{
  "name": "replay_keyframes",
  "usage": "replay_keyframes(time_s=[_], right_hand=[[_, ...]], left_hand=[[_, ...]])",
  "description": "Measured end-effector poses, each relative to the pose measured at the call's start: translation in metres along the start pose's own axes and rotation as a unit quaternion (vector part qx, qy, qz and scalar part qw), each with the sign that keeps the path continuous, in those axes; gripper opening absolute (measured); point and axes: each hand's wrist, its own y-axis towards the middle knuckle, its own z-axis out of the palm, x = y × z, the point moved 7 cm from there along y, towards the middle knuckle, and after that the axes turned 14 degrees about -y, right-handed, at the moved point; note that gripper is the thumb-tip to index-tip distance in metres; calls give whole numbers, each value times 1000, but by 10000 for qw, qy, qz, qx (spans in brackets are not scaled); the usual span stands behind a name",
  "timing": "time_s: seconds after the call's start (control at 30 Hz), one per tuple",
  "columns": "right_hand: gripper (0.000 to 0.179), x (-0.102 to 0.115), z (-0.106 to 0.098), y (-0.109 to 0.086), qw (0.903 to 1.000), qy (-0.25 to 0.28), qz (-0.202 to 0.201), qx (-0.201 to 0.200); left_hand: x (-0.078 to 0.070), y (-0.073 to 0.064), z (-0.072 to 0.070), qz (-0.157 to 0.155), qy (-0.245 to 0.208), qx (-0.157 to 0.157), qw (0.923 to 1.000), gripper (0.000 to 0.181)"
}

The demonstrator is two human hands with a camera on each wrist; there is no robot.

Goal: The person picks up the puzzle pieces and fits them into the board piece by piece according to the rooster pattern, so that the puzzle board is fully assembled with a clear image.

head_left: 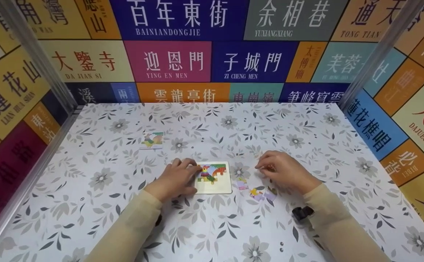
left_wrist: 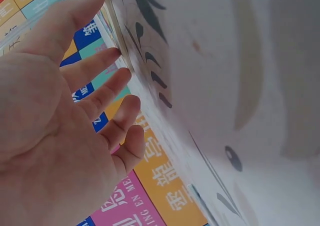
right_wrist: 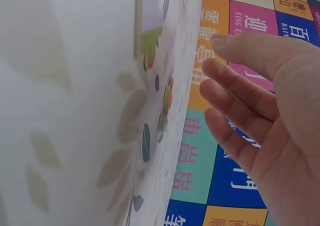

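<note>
A cream jigsaw board [head_left: 223, 186] lies flat on the table, its upper part filled with joined colourful pieces [head_left: 209, 171]. My left hand [head_left: 175, 178] rests along the board's left edge, with thumb and fingers spread. In the left wrist view, those fingertips [left_wrist: 112, 56] are at the board's thin edge [left_wrist: 118, 31]. Above the table to the right, my right hand [head_left: 286, 170] has loosely bent fingers. The right wrist view shows nothing held in it. Between that hand and the board lie loose jigsaw pieces, a pinkish one [head_left: 242, 184] and a yellow-orange one [head_left: 256, 193] among them.
Farther back on the left lies a small colourful picture piece [head_left: 152, 140]. A dark object [head_left: 302, 214] sits beside the right sleeve. The flower-patterned tabletop [head_left: 204, 123] is bounded by panels printed with characters [head_left: 175, 62] at the back and sides.
</note>
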Motion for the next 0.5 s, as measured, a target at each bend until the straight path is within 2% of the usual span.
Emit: replay_keyframes(time_s=[0.27,0.5], right_hand=[[9,-14,-5,-6,9996,-196,138,-119],[14,-30,-2,-9,9985,-330,434,48]], left_hand=[[3,0,0,-45,-80,45,9999,71],[6,1,2,-160,-205,124,9996,73]])
